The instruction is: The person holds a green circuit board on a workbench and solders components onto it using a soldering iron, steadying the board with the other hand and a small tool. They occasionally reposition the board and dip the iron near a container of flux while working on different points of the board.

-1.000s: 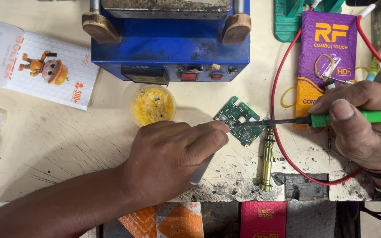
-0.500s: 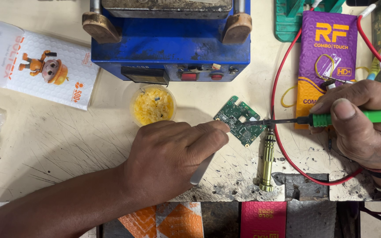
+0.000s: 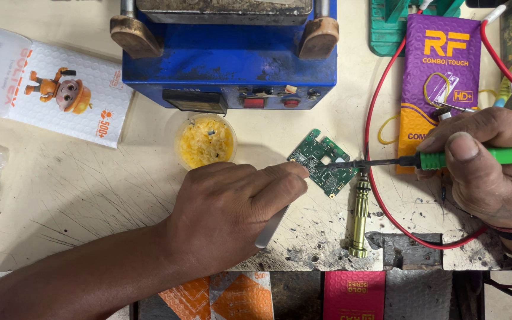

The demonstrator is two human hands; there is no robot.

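Observation:
A small green circuit board (image 3: 322,161) lies on the scorched bench near the middle. My left hand (image 3: 232,204) rests just left of it, fingers closed around metal tweezers (image 3: 271,226) whose tips point at the board's left edge. My right hand (image 3: 487,166) grips a green-handled soldering iron (image 3: 445,159); its dark tip touches the board from the right.
A blue box-shaped machine (image 3: 226,65) stands at the back. A small tub of yellow flux (image 3: 205,142) sits left of the board. An olive-coloured screwdriver handle (image 3: 360,216) lies below the board. A red wire (image 3: 380,195) loops around a purple package (image 3: 442,77). White bubble mailer (image 3: 48,89) at left.

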